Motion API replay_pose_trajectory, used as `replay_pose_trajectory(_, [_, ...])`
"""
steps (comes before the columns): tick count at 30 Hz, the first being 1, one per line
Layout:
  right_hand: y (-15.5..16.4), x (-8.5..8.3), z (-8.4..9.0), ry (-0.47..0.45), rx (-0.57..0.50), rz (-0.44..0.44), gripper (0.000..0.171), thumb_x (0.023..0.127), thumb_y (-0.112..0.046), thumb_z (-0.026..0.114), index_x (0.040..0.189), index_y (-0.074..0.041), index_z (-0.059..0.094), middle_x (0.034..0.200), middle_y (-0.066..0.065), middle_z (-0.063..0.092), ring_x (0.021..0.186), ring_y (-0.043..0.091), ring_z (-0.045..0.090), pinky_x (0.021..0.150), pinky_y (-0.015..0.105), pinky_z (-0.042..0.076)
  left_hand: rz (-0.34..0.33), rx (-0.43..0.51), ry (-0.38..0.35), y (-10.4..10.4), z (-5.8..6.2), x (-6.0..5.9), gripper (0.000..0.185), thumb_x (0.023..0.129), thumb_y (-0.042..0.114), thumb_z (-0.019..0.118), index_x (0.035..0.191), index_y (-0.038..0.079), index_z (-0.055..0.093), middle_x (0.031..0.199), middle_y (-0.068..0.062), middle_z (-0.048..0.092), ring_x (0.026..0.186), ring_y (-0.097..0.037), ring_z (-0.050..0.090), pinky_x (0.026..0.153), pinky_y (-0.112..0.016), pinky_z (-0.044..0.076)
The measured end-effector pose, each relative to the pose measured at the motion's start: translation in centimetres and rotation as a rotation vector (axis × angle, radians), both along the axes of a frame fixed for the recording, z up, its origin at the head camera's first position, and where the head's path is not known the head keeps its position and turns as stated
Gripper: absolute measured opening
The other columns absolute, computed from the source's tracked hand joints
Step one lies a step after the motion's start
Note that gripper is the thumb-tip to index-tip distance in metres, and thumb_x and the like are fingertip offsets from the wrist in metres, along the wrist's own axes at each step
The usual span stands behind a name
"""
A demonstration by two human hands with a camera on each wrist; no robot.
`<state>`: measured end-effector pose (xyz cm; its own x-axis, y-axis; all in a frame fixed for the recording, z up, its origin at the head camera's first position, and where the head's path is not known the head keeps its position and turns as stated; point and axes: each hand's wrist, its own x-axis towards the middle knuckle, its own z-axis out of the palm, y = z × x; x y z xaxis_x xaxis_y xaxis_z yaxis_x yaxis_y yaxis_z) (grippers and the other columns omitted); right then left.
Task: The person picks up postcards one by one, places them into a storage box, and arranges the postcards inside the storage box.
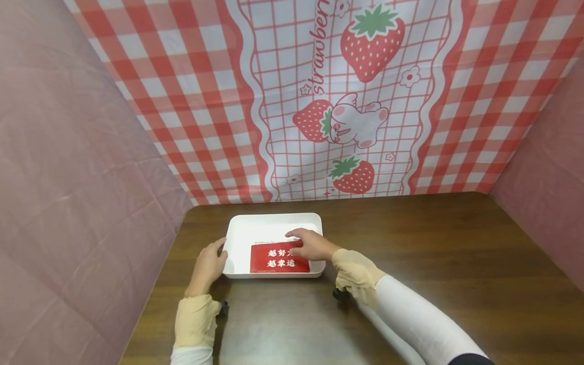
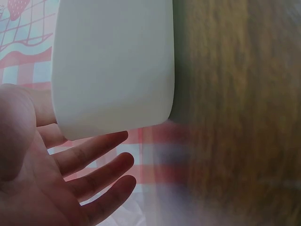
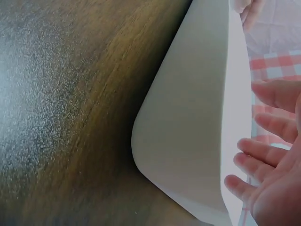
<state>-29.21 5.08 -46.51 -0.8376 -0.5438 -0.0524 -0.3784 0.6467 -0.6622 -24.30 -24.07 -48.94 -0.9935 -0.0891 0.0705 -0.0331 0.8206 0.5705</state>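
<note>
Card [image 1: 279, 258], red, white Chinese characters, lay in tray [image 1: 242, 230]; only head view showed it. Right hand [image 1: 312, 245] flat on card, left hand [image 1: 209, 263] relaxed against tray edge.

A dark wooden table [image 1: 410, 263] fills the lower part of the head view. Behind it hangs a red-and-white checked cloth [image 1: 191, 101] printed with strawberries [image 1: 371, 43] and a rabbit [image 1: 358, 124]. Plain pink sheets [image 1: 68, 177] close both sides

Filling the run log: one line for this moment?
left hand at tray edge | right hand flat on red card in tray | table
</note>
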Motion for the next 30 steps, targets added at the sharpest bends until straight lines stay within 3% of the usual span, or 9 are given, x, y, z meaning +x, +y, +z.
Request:
replay_pose_trajectory(10, [1.8, 0.6, 1.3, 0.194, 0.085, 0.036, 0.043, 0.092, -0.020, 0.064, 0.131, -0.002, 0.058, 0.134, 0.017, 0.059, 0.132, 0.033, 0.050, 0.113, 0.047, 0.039, -0.005, -0.007, 0.014, -0.1, 0.2, 0.1, 0.045, 0.093, 0.011, 0.049, 0.136, -0.003, 0.052, 0.128, -0.029, 0.060, 0.121, -0.047, 0.054, 0.103, -0.058, 0.042])
replay_pose_trajectory(19, [4.8, 1.3, 2.1, 0.249, 0.131, -0.034, 0.050, 0.094, -0.029, 0.062, 0.137, -0.004, 0.054, 0.140, 0.019, 0.055, 0.134, 0.036, 0.048, 0.112, 0.052, 0.038, -0.018, 0.001, -0.005, 0.3, 0.1, 0.1, 0.046, 0.093, 0.012, 0.049, 0.136, -0.003, 0.052, 0.130, -0.029, 0.058, 0.123, -0.047, 0.053, 0.104, -0.058, 0.041])
replay_pose_trajectory(30, [8.7, 2.1, 2.5, 0.318, 0.159, -0.105, 0.066, 0.093, -0.040, 0.061, 0.146, -0.006, 0.043, 0.149, 0.026, 0.042, 0.140, 0.046, 0.035, 0.113, 0.065, 0.027, -0.008, 0.026, -0.053, 0.2, 0.1, 0.1, 0.048, 0.095, 0.012, 0.046, 0.141, -0.004, 0.046, 0.136, -0.030, 0.053, 0.128, -0.046, 0.049, 0.108, -0.059, 0.038])
